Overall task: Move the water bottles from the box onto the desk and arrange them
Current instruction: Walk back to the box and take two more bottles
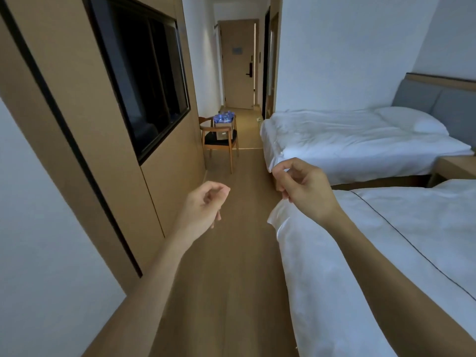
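A box [223, 130] stands on the seat of a wooden chair [221, 143] far down the room, against the left wall near the start of the hallway. Bottles [224, 117] with blue labels fill its open top, packed close and upright; they are too small and blurred to count. The box is the only container in view, and none of the bottles is outside it. No surface for them shows here.

Two bare arms reach forward over the wooden floor [231, 266]. The left hand [204, 206] hangs in the air with its fingers loosely curled toward the thumb, holding nothing. The right hand [301, 186] is raised a little higher, its fingers likewise bent in a loose curl, thumb near the forefinger, and it too holds nothing. Both hands are well apart from the chair and the box.

Two beds [360, 140] with white covers lie on the right, one near and one farther off, and a small nightstand [453, 167] sits between them. One white pillow [412, 119] rests at the head of the far bed, against a grey headboard [438, 104]. On the left wall a dark screen [139, 81] sits in a brown panel. One door [238, 64] closes the hallway's end.
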Demonstrator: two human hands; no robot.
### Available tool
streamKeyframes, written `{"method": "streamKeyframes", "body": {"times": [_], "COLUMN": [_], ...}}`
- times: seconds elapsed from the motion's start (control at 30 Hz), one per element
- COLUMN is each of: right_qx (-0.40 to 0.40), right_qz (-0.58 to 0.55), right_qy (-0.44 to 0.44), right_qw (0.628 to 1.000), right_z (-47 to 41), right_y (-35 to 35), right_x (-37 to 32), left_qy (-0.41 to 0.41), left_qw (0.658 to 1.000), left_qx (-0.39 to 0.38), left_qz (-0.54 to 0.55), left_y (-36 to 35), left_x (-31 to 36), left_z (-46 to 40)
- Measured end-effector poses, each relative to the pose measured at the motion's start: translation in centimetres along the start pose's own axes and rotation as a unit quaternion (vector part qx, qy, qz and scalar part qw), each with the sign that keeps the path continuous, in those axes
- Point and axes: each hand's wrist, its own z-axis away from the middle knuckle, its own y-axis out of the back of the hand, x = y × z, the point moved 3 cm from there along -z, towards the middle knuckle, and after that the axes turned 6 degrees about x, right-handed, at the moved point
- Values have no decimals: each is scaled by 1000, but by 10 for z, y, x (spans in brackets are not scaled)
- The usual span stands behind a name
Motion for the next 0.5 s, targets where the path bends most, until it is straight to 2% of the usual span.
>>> {"method": "streamKeyframes", "body": {"times": [0.17,0.5], "right_qx": [-11,-65], "right_qz": [5,15], "right_qy": [4,30], "right_qw": [1000,997], "right_z": [-105,-315], "right_y": [-14,-52], "right_x": [70,159], "left_qy": [-4,21], "left_qw": [1000,998], "left_qx": [3,18], "left_qz": [-11,-63], "left_y": [-32,-69], "left_x": [-29,-78], "left_z": [-102,-286]}}
